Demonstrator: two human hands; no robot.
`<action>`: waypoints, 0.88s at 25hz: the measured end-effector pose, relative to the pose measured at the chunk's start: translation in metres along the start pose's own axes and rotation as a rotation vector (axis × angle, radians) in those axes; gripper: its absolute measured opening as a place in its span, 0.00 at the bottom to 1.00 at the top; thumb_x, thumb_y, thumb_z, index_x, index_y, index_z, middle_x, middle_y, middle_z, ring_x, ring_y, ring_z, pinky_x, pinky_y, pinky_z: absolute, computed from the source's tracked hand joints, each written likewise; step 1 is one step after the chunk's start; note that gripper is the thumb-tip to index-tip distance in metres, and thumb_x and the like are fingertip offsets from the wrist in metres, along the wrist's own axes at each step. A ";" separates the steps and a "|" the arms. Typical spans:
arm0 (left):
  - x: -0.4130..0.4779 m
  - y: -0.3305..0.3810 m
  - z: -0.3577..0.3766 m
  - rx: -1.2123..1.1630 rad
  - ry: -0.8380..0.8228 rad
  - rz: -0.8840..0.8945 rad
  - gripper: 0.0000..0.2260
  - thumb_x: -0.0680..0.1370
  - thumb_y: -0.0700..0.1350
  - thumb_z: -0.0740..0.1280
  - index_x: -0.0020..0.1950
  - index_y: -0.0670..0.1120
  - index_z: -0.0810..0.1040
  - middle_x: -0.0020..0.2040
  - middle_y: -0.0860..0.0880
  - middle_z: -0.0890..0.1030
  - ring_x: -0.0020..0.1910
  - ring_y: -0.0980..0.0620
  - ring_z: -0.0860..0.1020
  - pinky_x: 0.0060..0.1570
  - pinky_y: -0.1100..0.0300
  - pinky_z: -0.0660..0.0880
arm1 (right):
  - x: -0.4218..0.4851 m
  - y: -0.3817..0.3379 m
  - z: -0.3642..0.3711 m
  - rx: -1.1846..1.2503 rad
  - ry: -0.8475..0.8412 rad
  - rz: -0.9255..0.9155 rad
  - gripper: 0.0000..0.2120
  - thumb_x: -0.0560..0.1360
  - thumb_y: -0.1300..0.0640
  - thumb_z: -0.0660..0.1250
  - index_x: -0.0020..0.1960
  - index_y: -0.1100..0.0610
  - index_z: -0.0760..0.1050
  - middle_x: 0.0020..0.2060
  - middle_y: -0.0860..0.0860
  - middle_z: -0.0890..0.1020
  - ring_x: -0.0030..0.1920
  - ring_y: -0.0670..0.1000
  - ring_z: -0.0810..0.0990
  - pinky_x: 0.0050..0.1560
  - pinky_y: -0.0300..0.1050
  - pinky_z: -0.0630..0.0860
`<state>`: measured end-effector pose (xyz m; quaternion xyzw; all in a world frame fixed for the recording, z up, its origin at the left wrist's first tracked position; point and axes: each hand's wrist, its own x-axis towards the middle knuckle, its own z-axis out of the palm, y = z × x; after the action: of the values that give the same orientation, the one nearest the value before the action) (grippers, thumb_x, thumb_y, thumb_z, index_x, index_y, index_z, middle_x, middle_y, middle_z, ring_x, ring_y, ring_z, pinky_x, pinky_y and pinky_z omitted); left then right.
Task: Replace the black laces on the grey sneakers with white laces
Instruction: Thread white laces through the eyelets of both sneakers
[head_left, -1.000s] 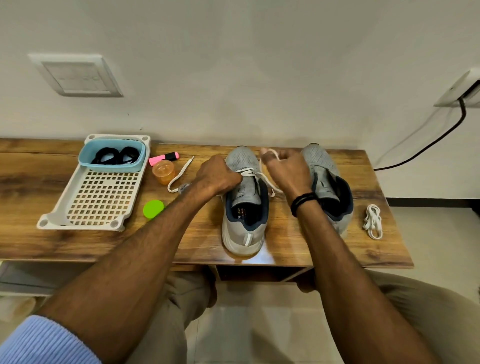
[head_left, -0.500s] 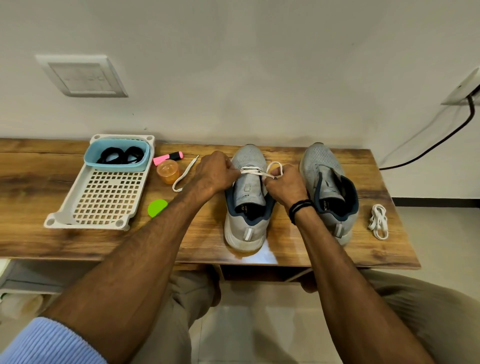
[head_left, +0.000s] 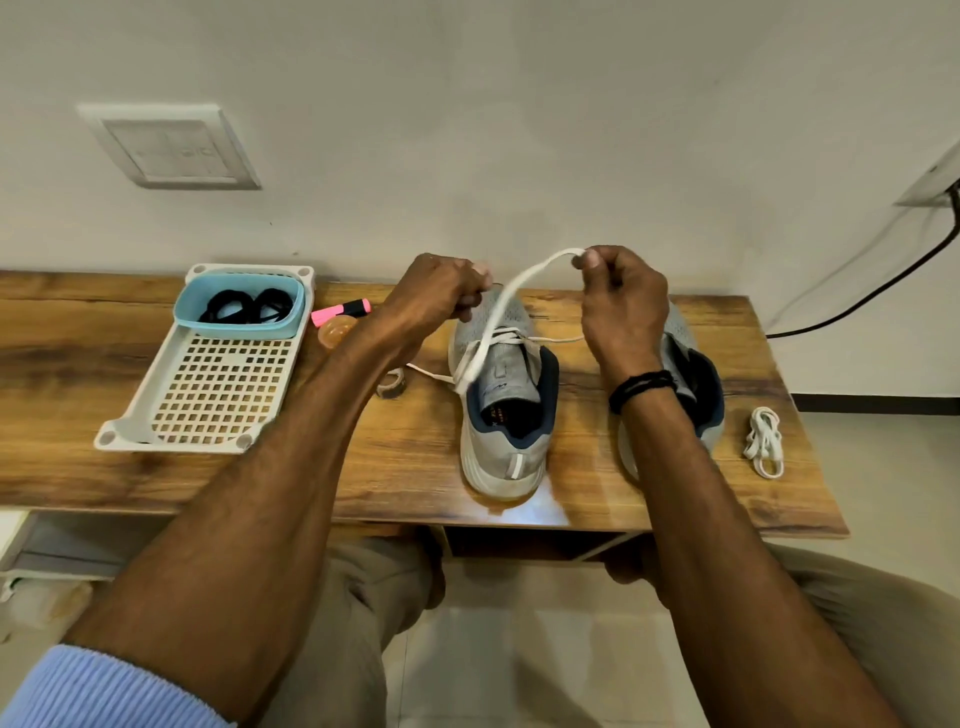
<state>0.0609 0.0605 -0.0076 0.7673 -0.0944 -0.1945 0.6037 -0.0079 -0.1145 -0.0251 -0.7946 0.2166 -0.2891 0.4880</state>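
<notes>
Against the white wall (head_left: 519, 130), a wooden desk (head_left: 104, 338) carries a perforated tray (head_left: 218, 395) and two grey sneakers (head_left: 506, 415). Since half a second ago both hands lifted: right hand (head_left: 621, 301) pinches the white lace (head_left: 498, 317) high above its sneaker; left hand (head_left: 436, 296) curled at the toe, grasp unclear. Black laces (head_left: 244, 306) in blue tub (head_left: 239, 325).

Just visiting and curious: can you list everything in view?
table: one, wooden, underneath
tray: one, white, table's left
tub: one, blue, inside tray
black laces: two coils, black, inside tub
highlighter: one, pink, beside tray
jar: one, orange, beside highlighter
sneakers: two, grey, mid-table
white lace: one, white, threaded in a sneaker
spare lace: one bundle, white, table's right
cable: one, black, right wall
left hand: one, at sneaker's toe
right hand: one, pinching white lace
</notes>
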 end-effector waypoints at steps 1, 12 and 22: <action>0.000 0.000 -0.004 -0.033 0.024 -0.039 0.11 0.81 0.39 0.61 0.40 0.43 0.78 0.35 0.48 0.77 0.35 0.52 0.74 0.42 0.57 0.74 | 0.002 0.003 -0.004 -0.011 0.058 0.042 0.08 0.80 0.54 0.64 0.47 0.52 0.82 0.41 0.43 0.82 0.44 0.44 0.79 0.47 0.43 0.75; -0.004 0.000 0.004 0.050 -0.159 -0.027 0.13 0.83 0.47 0.61 0.39 0.47 0.77 0.42 0.50 0.82 0.46 0.51 0.79 0.50 0.52 0.71 | -0.002 0.005 0.009 0.118 -0.204 -0.012 0.06 0.79 0.57 0.67 0.49 0.56 0.83 0.37 0.41 0.81 0.38 0.35 0.76 0.42 0.31 0.71; -0.003 0.001 0.012 0.024 0.018 -0.020 0.14 0.80 0.53 0.68 0.42 0.44 0.82 0.26 0.56 0.66 0.23 0.57 0.60 0.23 0.66 0.59 | -0.016 -0.003 0.016 0.087 -0.413 -0.054 0.12 0.76 0.54 0.70 0.60 0.52 0.80 0.52 0.48 0.84 0.54 0.43 0.81 0.56 0.43 0.79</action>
<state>0.0535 0.0508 -0.0087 0.7772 -0.0837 -0.1926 0.5931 -0.0085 -0.0925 -0.0321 -0.8207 0.0778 -0.1424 0.5478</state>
